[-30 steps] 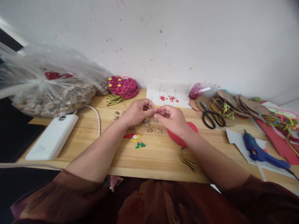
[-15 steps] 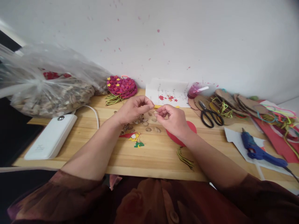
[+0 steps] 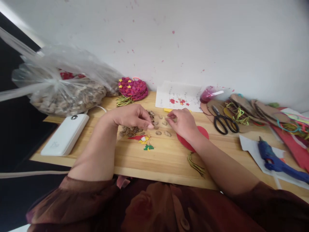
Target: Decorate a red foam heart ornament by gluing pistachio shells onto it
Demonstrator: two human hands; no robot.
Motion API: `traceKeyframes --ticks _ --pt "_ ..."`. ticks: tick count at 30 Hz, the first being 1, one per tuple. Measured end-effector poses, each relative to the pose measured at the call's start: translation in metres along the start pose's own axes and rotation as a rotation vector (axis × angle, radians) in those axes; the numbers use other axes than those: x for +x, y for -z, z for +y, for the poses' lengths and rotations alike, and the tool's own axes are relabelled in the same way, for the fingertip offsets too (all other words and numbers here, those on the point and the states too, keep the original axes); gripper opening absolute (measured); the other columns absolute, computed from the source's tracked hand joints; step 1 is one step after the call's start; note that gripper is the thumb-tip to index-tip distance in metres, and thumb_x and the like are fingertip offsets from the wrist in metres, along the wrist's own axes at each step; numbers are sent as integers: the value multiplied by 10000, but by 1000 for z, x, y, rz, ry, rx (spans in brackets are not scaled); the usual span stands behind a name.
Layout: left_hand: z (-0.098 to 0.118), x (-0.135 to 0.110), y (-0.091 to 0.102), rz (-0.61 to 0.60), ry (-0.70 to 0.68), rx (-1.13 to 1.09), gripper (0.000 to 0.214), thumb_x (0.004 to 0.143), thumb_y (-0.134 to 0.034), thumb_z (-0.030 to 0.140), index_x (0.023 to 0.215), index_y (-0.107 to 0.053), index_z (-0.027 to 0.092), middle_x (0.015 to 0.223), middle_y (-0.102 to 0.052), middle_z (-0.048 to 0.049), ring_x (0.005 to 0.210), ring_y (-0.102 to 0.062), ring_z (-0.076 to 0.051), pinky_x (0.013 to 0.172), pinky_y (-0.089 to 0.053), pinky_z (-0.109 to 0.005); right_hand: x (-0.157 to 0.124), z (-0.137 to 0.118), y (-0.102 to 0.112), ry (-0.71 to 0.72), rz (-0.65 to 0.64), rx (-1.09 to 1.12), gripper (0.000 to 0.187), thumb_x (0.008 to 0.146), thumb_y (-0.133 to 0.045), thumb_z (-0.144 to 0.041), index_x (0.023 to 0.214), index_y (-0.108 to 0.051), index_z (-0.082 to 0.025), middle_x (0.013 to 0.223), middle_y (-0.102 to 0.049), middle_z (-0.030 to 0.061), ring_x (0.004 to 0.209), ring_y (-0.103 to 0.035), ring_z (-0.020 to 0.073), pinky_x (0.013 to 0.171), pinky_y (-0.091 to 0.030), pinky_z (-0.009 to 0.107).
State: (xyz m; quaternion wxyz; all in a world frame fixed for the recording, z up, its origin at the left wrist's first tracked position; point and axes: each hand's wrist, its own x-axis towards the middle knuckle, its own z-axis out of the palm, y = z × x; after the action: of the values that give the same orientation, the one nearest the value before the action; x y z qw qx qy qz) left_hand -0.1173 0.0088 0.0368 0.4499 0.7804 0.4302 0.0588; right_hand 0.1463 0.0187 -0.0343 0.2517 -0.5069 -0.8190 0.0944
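Observation:
My left hand [image 3: 134, 116] hangs over the small brown shells with thumb and forefinger pinched together. Its fingertips are beside a single shell [image 3: 155, 127], and whether they grip anything is too small to see. My right hand [image 3: 183, 124] is also pinched, to the right of the loose shells [image 3: 167, 133]; what is between its fingertips is hidden. Under the right wrist lies a red disc [image 3: 204, 133] with an olive string tassel [image 3: 196, 165]. A pile of shells [image 3: 130, 131] and green paper scraps [image 3: 148, 147] lie near my left hand.
A plastic bag of shells [image 3: 79, 96] and a white power bank [image 3: 64, 135] stand left. Behind are a purple shell-covered craft [image 3: 134, 87] and white paper [image 3: 164, 96] with red stars. Black scissors [image 3: 224, 124], cardboard pieces [image 3: 267, 111] and a blue glue gun [image 3: 277, 162] lie right.
My left hand has come down and away from my right hand, toward the shells; their fingertips were close together before. Everything appears farther right as the view has turned left.

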Motion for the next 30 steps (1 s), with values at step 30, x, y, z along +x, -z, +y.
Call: traceKeyframes --ticks 30 --pt "-10 40 -31 396 -12 121 228 779 -666 304 921 -772 162 757 -760 -20 660 -637 -164 620 -434 -253 -3 -18 -9 298 -41 -127 198 958 -549 -172 870 -724 -202 815 -725 96 825 -545 260 803 -445 387"
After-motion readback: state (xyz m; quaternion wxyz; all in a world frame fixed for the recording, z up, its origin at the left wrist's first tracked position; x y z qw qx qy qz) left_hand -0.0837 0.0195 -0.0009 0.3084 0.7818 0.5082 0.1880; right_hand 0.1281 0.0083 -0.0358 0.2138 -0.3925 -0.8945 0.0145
